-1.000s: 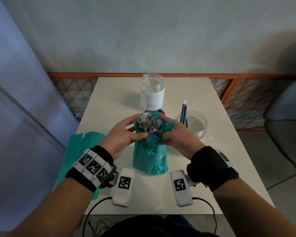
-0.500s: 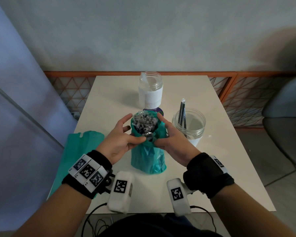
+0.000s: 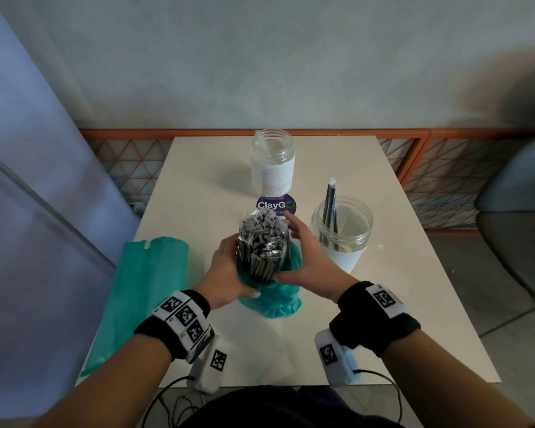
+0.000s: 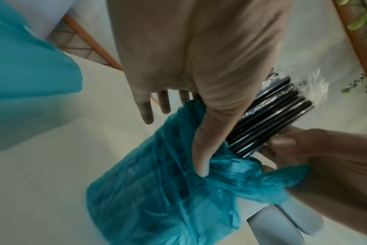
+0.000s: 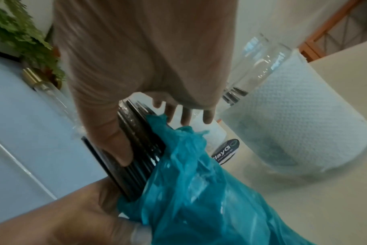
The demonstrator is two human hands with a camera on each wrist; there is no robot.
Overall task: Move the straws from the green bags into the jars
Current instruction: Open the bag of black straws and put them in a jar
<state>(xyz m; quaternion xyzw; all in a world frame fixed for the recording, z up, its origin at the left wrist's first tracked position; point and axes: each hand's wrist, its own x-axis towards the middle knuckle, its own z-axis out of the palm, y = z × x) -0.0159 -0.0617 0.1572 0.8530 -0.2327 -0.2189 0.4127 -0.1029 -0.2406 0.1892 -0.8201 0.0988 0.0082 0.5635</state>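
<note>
**A:** Head view: a person's left hand and right hand flank a thick bundle of wrapped black straws standing out of a crumpled green bag at the middle of the white table. What are the fingers doing?

**B:** The left thumb presses the bag's rolled-down rim against the bundle and the fingers wrap the far side. The right thumb lies on the straws themselves, with the fingers spread loosely behind. The wrist views show the bag bunched low around the bundle.

**A:** How far along is the job?

**B:** Early, by the look of it. The near jar, just right of the hands, holds only a few straws. The far jar shows a paper lining and no straws that can be made out. A second green bag lies flat at the left edge; whether it is spent cannot be told.

**A:** So what remains?

**B:** Freeing this bundle and loading it into a jar.
</note>
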